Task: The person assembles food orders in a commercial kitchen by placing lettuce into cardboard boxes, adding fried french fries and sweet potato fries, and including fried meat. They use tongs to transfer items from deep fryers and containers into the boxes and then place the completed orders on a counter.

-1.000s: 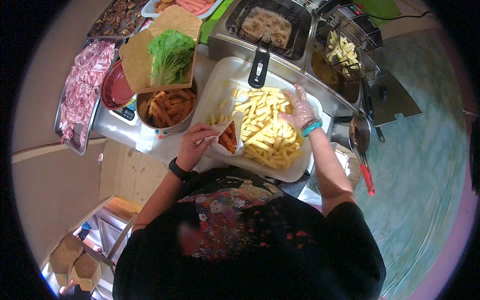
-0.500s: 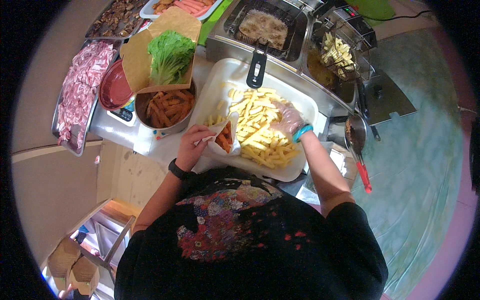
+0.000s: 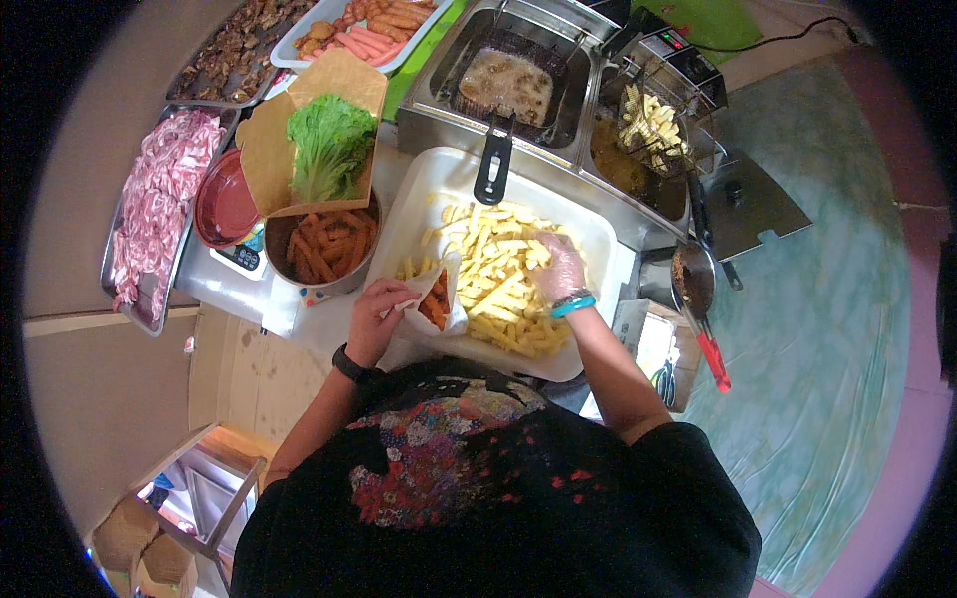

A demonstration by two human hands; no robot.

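My left hand (image 3: 377,319) is closed on the edge of a small white paper bag (image 3: 454,321), whose open mouth shows orange-brown fried sticks (image 3: 435,299). The bag sits over the near left part of a white plastic tub (image 3: 411,204). Pale yellow french fries (image 3: 488,284) are heaped in the tub. My right hand (image 3: 560,271), in a clear plastic glove with a teal band at the wrist, is at the right side of the heap. Its fingers curl down round some fries; the fingertips are partly hidden.
A round metal pot (image 3: 317,274) of orange-brown sticks stands left, under a cardboard box (image 3: 264,164) with lettuce (image 3: 329,149). A deep fryer (image 3: 439,120) with frying baskets adjoins the tub's far side. A red-handled pan (image 3: 695,289) lies right, a raw meat tray (image 3: 164,209) far left.
The whole scene has shifted down and slightly left in view. Both hands keep nearly the same places over the tub. The gloved right hand was blurred before and now shows sharply.
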